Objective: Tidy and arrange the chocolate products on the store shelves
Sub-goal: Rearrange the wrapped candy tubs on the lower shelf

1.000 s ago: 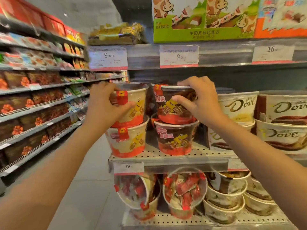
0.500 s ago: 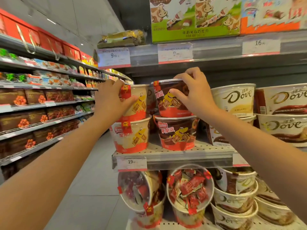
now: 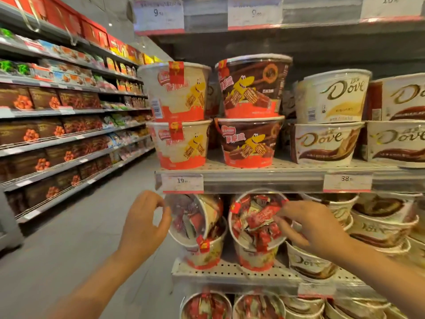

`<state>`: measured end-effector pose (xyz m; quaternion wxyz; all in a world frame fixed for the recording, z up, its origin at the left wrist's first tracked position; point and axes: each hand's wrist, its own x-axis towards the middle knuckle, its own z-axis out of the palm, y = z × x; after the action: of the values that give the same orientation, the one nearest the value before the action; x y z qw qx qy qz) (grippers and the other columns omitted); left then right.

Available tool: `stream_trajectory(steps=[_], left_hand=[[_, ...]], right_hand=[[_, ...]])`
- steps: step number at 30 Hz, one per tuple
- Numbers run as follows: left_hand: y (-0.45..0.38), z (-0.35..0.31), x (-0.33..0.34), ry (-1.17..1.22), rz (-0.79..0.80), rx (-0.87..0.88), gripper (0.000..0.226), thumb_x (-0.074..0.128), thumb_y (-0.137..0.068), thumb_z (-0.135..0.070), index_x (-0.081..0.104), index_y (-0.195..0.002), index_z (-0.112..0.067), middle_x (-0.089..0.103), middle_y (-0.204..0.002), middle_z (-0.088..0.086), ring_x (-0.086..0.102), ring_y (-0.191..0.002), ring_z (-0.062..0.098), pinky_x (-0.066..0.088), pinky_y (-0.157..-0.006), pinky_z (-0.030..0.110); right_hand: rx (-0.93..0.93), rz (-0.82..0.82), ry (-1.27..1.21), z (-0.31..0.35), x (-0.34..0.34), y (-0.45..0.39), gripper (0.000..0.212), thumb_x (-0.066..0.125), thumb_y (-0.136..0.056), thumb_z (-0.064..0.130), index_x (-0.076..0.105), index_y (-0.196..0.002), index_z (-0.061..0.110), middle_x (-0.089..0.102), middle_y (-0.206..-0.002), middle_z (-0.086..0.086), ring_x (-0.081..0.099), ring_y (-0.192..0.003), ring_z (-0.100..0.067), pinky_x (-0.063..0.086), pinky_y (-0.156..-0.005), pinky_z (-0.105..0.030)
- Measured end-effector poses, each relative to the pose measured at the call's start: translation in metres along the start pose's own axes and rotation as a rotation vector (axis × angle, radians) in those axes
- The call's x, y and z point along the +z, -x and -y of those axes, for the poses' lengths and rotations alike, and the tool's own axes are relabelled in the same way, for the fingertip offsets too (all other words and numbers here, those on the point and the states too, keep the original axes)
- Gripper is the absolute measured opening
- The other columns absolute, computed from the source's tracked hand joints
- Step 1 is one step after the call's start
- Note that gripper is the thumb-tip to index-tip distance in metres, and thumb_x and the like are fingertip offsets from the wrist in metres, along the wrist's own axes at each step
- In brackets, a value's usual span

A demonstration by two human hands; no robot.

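bottom tubs [image 3: 230, 306]: cut off by edge | price tags [image 3: 158, 13]: print blurred

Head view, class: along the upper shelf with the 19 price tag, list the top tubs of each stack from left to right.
Cream wafer tub → brown wafer tub → cream Dove tub → Dove tub cut by the right edge.

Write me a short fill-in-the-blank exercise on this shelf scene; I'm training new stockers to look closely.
1. Each Dove tub on the upper shelf stands to the ____ of the brown wafer tubs.
2. The cream wafer tubs are stacked ____ high.
3. The right hand reaches toward a tipped tub whose clear lid shows ____ wrappers.
4. The left hand holds ____.

Missing words: right; two; red; nothing
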<state>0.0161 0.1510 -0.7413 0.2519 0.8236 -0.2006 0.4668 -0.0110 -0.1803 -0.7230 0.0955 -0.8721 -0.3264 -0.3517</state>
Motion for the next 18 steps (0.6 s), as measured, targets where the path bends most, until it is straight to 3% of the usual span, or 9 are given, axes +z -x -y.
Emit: stream_trajectory(steps=[2,4,5,6,8,10,11,14,18], left_hand=[[0.015,0.011,0.009,-0.002,0.116,-0.147,0.021,0.061,-0.082,-0.016,0.043,-0.071,-0.02,0.042,-0.07,-0.008,0.039,-0.063,0.01,0.03,-0.056,0.017],[0.023,0.022,0.019,0.058,0.169,-0.386,0.023,0.07,-0.079,-0.015,0.048,-0.079,-0.021,0.049,-0.08,-0.003,0.05,-0.073,0.012,0.034,-0.06,0.016],[0.024,0.028,0.026,0.093,0.173,-0.535,0.027,0.073,-0.078,-0.02,0.051,-0.093,-0.016,0.052,-0.093,0.002,0.054,-0.084,0.019,0.039,-0.066,0.019],[0.025,0.032,0.033,0.133,0.195,-0.692,0.047,0.075,-0.076,-0.026,0.048,-0.11,-0.009,0.051,-0.108,0.009,0.054,-0.098,0.025,0.044,-0.075,0.025],[0.024,0.038,0.044,0.331,0.248,-1.003,0.084,0.076,-0.073,-0.036,0.03,-0.136,-0.006,0.04,-0.134,0.017,0.046,-0.118,0.03,0.046,-0.093,0.041],[0.023,0.041,0.052,0.608,0.261,-1.231,0.091,0.074,-0.074,-0.038,0.022,-0.142,-0.007,0.039,-0.14,0.017,0.045,-0.123,0.031,0.045,-0.096,0.048],[0.023,0.045,0.055,0.712,0.288,-1.276,0.085,0.073,-0.075,-0.039,0.029,-0.14,-0.006,0.047,-0.135,0.016,0.048,-0.12,0.031,0.045,-0.097,0.049],[0.023,0.047,0.057,0.783,0.372,-1.236,0.047,0.066,-0.081,-0.036,0.056,-0.116,-0.007,0.065,-0.11,0.011,0.057,-0.111,0.028,0.043,-0.099,0.049],[0.023,0.045,0.058,0.77,0.338,-1.148,0.023,0.067,-0.083,-0.023,0.057,-0.096,-0.006,0.067,-0.103,0.014,0.06,-0.103,0.028,0.044,-0.095,0.041]], right_hand=[[0.086,0.12,0.072,-0.008,0.013,0.016,0.039,0.038,-0.094,0.043,0.066,-0.075,0.022,0.062,-0.072,0.011,0.06,-0.066,-0.007,0.046,-0.056,-0.021],[0.304,0.098,0.111,-0.013,0.024,0.025,0.032,0.049,-0.092,0.036,0.068,-0.106,0.016,0.067,-0.107,0.002,0.064,-0.099,-0.016,0.051,-0.08,-0.028],[0.423,0.107,0.116,-0.014,0.029,0.027,0.04,0.052,-0.091,0.034,0.059,-0.124,0.012,0.059,-0.126,-0.003,0.056,-0.117,-0.02,0.045,-0.093,-0.03],[0.495,0.149,0.106,-0.015,0.034,0.028,0.053,0.053,-0.091,0.034,0.044,-0.136,0.009,0.047,-0.14,-0.006,0.043,-0.13,-0.021,0.037,-0.103,-0.029],[0.564,0.224,0.033,-0.012,0.043,0.026,0.071,0.054,-0.09,0.036,0.021,-0.146,0.006,0.031,-0.149,-0.008,0.028,-0.138,-0.021,0.025,-0.11,-0.025],[0.636,0.214,-0.09,-0.007,0.049,0.021,0.076,0.061,-0.087,0.032,0.021,-0.143,0.002,0.04,-0.14,-0.01,0.039,-0.13,-0.022,0.032,-0.103,-0.025],[0.682,0.183,-0.156,-0.006,0.051,0.017,0.069,0.064,-0.085,0.03,0.029,-0.138,0.003,0.048,-0.132,-0.011,0.047,-0.122,-0.023,0.038,-0.095,-0.026],[0.783,0.145,-0.241,-0.009,0.054,0.008,0.045,0.065,-0.085,0.03,0.045,-0.118,0.007,0.058,-0.101,-0.005,0.058,-0.1,-0.025,0.039,-0.069,-0.026],[0.892,0.1,-0.305,-0.016,0.055,0.004,0.034,0.056,-0.091,0.03,0.046,-0.109,0.003,0.052,-0.078,0.002,0.054,-0.074,-0.021,0.035,-0.052,-0.025]])
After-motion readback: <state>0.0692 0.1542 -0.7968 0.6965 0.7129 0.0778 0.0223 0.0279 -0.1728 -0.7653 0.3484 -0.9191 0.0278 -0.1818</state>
